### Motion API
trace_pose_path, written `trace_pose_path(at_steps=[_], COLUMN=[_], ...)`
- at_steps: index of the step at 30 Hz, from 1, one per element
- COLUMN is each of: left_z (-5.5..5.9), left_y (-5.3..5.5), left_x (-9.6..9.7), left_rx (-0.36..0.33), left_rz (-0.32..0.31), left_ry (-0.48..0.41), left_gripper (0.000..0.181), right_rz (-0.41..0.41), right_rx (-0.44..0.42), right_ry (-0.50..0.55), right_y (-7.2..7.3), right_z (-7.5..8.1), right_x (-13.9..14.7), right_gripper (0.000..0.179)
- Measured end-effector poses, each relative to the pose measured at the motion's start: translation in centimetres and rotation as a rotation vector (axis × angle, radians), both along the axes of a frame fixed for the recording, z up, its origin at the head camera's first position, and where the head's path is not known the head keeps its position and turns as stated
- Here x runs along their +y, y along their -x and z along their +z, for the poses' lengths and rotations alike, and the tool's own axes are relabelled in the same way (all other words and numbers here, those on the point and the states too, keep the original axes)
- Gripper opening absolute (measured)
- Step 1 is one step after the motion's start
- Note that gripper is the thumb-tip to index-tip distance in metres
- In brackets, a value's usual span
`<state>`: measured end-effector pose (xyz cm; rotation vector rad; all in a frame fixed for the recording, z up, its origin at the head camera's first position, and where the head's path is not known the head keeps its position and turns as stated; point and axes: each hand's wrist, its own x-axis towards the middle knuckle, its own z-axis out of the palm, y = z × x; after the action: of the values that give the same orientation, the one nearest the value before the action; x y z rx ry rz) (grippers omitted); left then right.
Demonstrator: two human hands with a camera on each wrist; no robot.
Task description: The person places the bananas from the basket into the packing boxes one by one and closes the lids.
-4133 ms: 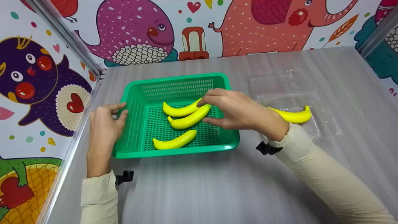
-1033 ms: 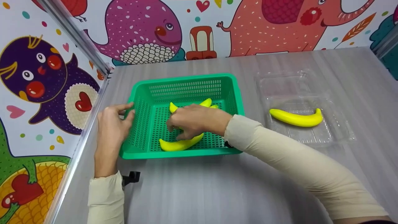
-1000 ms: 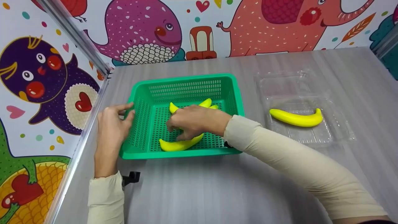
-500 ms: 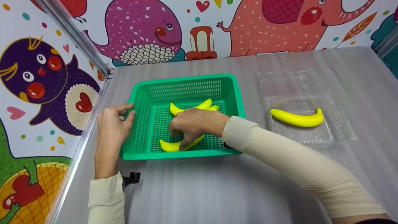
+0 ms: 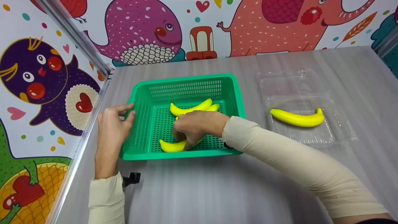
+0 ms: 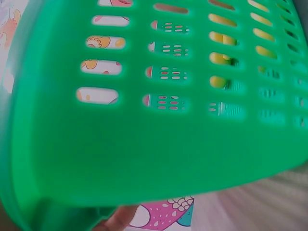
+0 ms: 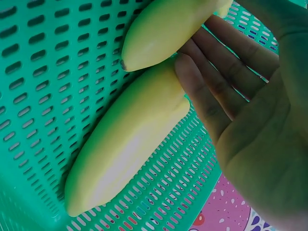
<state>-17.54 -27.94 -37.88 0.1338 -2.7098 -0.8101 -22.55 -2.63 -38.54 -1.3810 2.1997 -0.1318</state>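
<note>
My left hand (image 5: 113, 130) holds the left rim of the green plastic basket (image 5: 183, 155), thumb and forefinger at its edge. In the left wrist view the perforated side wall (image 6: 159, 139) fills the picture, and one finger (image 6: 120, 219) shows beneath it. My right hand (image 5: 199, 124) is down inside, pinching the front yellow banana (image 5: 171, 147) between thumb and fingers. From the right wrist, that banana (image 7: 163, 33) lies across the fingers (image 7: 226, 67), close to a second banana (image 7: 125, 144). Behind the hand lie the back banana (image 5: 186, 110) and a partly hidden one (image 5: 214, 108).
Right of the basket a clear plastic clamshell box (image 5: 317, 137) lies unfolded, with one banana (image 5: 297, 119) in it. Cartoon-printed panels (image 5: 199, 31) border the grey table (image 5: 248, 186) at the back and left.
My right hand has moved from the rear bananas towards the front one, and its fingers have drawn in around it. My left hand stays at the rim.
</note>
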Motion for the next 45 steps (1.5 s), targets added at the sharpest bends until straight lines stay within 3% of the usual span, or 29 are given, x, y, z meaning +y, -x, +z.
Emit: trace_pose_path(at_steps=[7,21,45], left_z=[0.0,-0.1,-0.1], left_y=[0.1,0.1,0.0], left_x=[0.0,-0.1,0.0], left_rx=[0.008,0.000,-0.004], left_rz=[-0.011,-0.003,0.003], left_ry=[0.006,-0.005,-0.005], left_gripper=[0.028,0.028,0.029], right_rz=[-0.018,-0.016,-0.067], right_rx=[-0.007,0.008,0.011], right_ry=[-0.028,-0.048,0.076], right_y=[0.0,-0.4,-0.4], right_z=[0.0,1.1,4.6], right_x=[0.3,0.2,2.5], right_gripper=[0.037,0.030,0.033])
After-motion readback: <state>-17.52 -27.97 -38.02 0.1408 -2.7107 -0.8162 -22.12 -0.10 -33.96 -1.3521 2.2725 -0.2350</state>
